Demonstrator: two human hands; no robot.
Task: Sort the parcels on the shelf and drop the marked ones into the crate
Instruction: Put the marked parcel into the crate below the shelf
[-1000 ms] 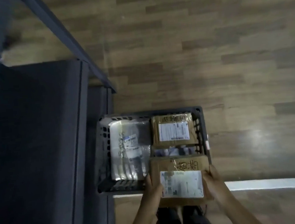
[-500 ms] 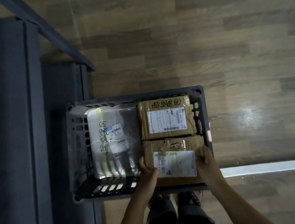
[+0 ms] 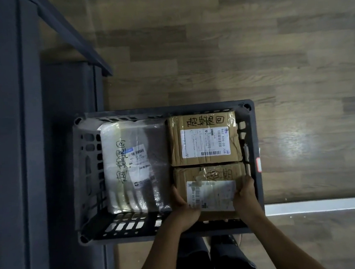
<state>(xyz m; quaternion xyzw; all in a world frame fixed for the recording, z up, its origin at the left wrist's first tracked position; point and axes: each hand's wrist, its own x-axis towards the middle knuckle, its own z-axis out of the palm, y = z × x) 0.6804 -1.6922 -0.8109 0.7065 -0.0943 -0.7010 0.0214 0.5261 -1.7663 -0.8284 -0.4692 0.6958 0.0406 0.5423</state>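
A wooden floor [image 3: 240, 53] was seen across the top and right of the frame, and a dark shelf [image 3: 12, 148] down the left edge. A dark slatted crate [image 3: 163, 110] was set low in the middle. Its left half was filled by a clear plastic parcel [image 3: 137, 172] marked with handwriting. In its upper right, a marked cardboard box [image 3: 204, 140] lay flat. Just below, touching it, a second box [image 3: 215, 192] was held inside the crate, gripped at its left side by the curled fingers of the left hand [image 3: 184, 211] and at its right side by the right hand [image 3: 245, 195].
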